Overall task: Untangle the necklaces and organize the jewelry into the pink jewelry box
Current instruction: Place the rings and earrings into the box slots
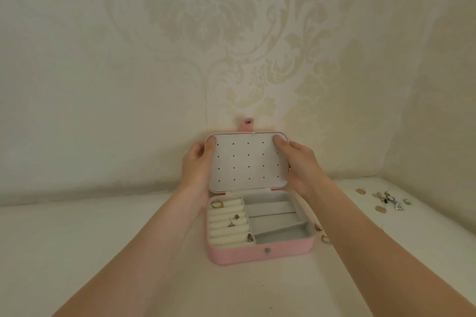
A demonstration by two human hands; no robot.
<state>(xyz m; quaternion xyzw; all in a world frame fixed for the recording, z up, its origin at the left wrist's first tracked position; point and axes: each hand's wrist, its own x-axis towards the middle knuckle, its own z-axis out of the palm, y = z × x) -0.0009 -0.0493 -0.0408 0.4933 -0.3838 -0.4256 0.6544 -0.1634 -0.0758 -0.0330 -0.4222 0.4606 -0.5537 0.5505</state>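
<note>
no readable text, labels, brands or numbers anywhere in view

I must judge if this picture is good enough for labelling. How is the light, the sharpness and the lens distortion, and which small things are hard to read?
Head view: soft, even, warm light with no glare and only faint shadows; the wide-angle lens bends the table edge and stretches both forearms; the pink jewelry box is fairly sharp, but the loose jewelry at right is too small and soft to identify.

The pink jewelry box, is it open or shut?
Open. The pink jewelry box has its lid standing upright, held by the left hand and right hand; compartments show.
</note>
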